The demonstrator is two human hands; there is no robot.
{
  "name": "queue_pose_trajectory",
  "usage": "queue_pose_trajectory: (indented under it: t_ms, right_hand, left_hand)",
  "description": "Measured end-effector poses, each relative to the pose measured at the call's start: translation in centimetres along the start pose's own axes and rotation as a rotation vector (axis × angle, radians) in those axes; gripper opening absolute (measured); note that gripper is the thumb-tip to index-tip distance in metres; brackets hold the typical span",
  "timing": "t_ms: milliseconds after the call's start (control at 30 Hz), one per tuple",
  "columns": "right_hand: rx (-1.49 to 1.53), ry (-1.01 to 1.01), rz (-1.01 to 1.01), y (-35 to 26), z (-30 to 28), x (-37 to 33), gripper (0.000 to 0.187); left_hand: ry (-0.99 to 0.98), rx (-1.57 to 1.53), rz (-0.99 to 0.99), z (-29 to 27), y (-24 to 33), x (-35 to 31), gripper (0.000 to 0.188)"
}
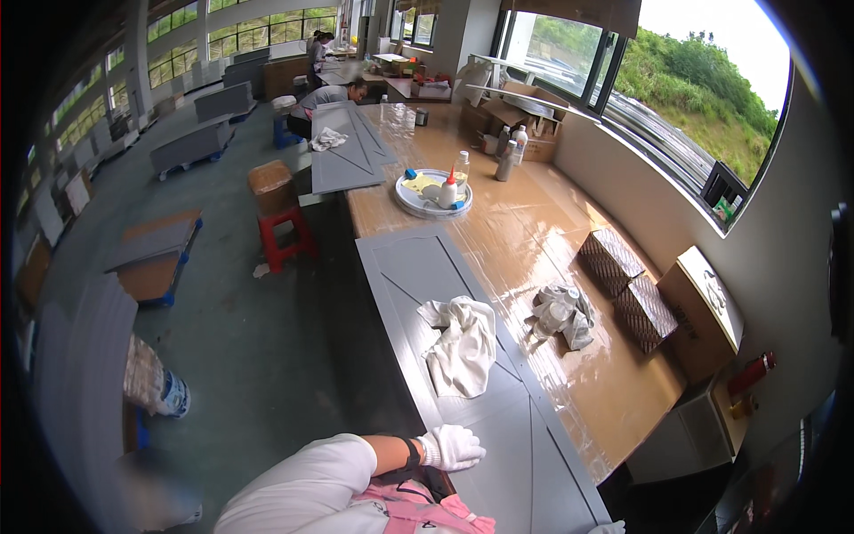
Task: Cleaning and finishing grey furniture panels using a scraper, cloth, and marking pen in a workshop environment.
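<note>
A long grey door panel (418,267) with diagonal grooves lies along the near-left side of the table. My left hand (452,447), in a white knit glove, rests on its top face by the left edge, fingers laid on the surface and nothing seen in them. Only a sliver of my right hand (608,529), also gloved in white, shows at the panel's near right corner; its fingers are cut off by the picture's edge. A crumpled white cloth (463,347) lies on the panel beyond my left hand.
Plastic film covers the brown table (525,231). It bears a round lid (418,203) with bottles, a wrapped bundle (562,318) and patterned boxes (645,313). Another grey panel (342,165) lies farther off, near a bending co-worker (325,100). A red stool (286,236) stands left.
</note>
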State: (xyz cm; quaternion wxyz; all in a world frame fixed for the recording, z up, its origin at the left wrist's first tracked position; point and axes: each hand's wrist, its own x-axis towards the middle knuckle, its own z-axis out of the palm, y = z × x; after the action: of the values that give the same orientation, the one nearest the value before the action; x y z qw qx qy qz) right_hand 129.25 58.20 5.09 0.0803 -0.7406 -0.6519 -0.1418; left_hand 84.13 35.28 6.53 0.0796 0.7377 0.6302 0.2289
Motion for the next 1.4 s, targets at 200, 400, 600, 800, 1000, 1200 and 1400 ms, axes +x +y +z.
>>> queue_pose_trajectory:
  t_ms: [200,400,600,800,1000,1200,1400]
  right_hand:
    - [-0.026,0.042,-0.016,0.0,0.6,0.1,0.028]
    - [-0.041,0.048,-0.024,0.2,1.1,0.2,0.027]
    - [0.021,-0.026,0.105,0.8,2.2,0.8,0.03]
    - [0.123,-0.08,0.209,0.5,2.4,1.5,0.023]
    - [0.465,-0.17,0.095,-6.7,-0.7,1.3,0.023]
    - [0.313,-0.259,0.249,-4.4,-1.8,0.3,0.018]
    - [0.158,-0.246,0.691,9.5,1.0,2.3,0.026]
  left_hand:
    - [-0.039,-0.014,-0.021,-0.3,0.1,0.2,0.023]
    - [-0.065,-0.015,-0.039,-1.0,0.4,0.0,0.023]
    - [-0.058,-0.005,-0.024,-1.0,0.2,0.2,0.023]
    - [-0.035,0.007,-0.03,-1.8,1.1,1.8,0.018]
    - [0.08,0.057,0.008,0.8,1.1,1.9,0.014]
    - [0.025,0.096,0.028,1.7,1.0,1.8,0.017]
    - [0.0,0.068,0.066,2.8,0.1,1.5,0.019]
